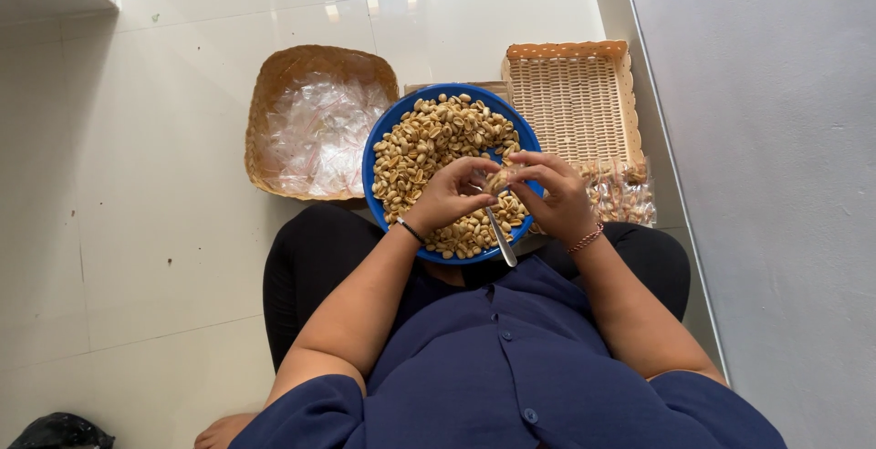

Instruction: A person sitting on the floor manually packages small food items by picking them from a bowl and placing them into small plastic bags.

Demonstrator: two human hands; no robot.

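A blue bowl [381, 135] full of peanuts [433, 139] rests on my lap. Above its near side, my left hand [447, 195] and my right hand [553, 195] meet and together pinch a small clear packet of peanuts [498, 178]. A metal spoon [500, 237] leans on the bowl's near rim, its handle pointing toward me, between my wrists.
A round woven basket [274, 84] holding empty clear plastic bags sits on the white tile floor to the left. A rectangular woven tray [577, 93] stands to the right beside a grey wall, with filled peanut packets [622, 199] at its near end. A dark bag [59, 432] lies bottom left.
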